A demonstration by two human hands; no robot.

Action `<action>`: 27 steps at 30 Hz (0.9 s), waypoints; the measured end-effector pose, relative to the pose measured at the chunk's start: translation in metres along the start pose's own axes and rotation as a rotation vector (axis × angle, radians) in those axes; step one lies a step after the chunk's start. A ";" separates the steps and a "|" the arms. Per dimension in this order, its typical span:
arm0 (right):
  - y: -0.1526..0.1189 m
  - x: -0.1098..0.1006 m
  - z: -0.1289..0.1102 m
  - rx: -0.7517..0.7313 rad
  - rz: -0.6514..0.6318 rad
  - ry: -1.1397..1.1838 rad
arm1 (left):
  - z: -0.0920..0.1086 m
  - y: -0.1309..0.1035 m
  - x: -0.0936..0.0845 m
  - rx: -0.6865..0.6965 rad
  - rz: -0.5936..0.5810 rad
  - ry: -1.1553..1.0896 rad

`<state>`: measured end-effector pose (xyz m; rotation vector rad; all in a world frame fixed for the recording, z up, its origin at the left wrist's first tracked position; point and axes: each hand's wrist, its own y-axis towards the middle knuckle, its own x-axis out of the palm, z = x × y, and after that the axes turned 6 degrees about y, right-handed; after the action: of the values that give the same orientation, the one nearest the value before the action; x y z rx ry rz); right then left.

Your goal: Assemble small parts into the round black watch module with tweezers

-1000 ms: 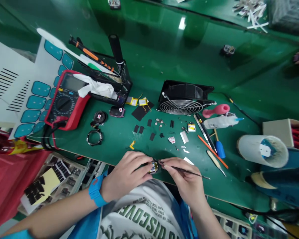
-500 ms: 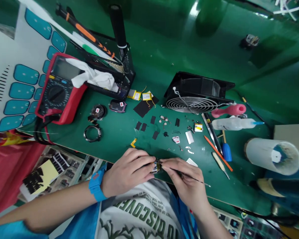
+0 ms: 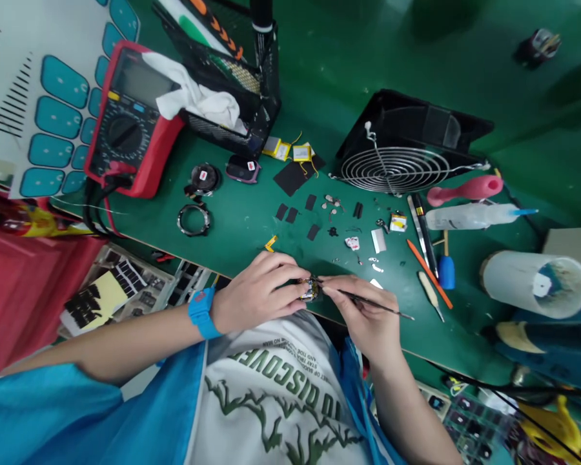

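On my white, green-printed shirt (image 3: 266, 397) I read "DISCOVE" and, in smaller letters, "AND TIDE" and "NO MAN".

The thin tool (image 3: 374, 303) looks like smooth metal. The surface (image 3: 242, 236) is smooth and a bit shiny. The fan guard (image 3: 391, 171) looks like shiny metal wire. The meter's case (image 3: 157, 161) looks like smooth plastic. The rag (image 3: 214, 107) is crinkly cloth, and the bottle (image 3: 458, 217) looks like cloudy plastic.

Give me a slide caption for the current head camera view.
Left hand holds a small electronic assembly, right hand a thin tool close to it, at a green workbench's edge.
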<state>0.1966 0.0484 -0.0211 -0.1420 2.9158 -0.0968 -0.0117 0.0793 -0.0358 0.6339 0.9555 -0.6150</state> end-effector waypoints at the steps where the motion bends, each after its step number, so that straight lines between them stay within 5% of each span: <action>1: 0.000 0.000 0.000 -0.009 -0.007 -0.008 | 0.000 0.000 0.001 0.002 0.003 0.002; 13: -0.005 -0.001 0.006 -0.055 0.004 -0.043 | 0.001 0.001 0.001 0.039 0.029 0.074; 21: -0.016 0.008 0.014 -0.046 0.172 0.060 | 0.006 -0.007 0.004 -0.071 0.008 0.005; 27: -0.010 0.007 0.016 -0.011 0.116 0.040 | 0.006 -0.011 0.009 -0.009 0.096 0.080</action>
<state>0.1938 0.0371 -0.0373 0.0277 2.9573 -0.0651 -0.0129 0.0659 -0.0438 0.6962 0.9958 -0.5029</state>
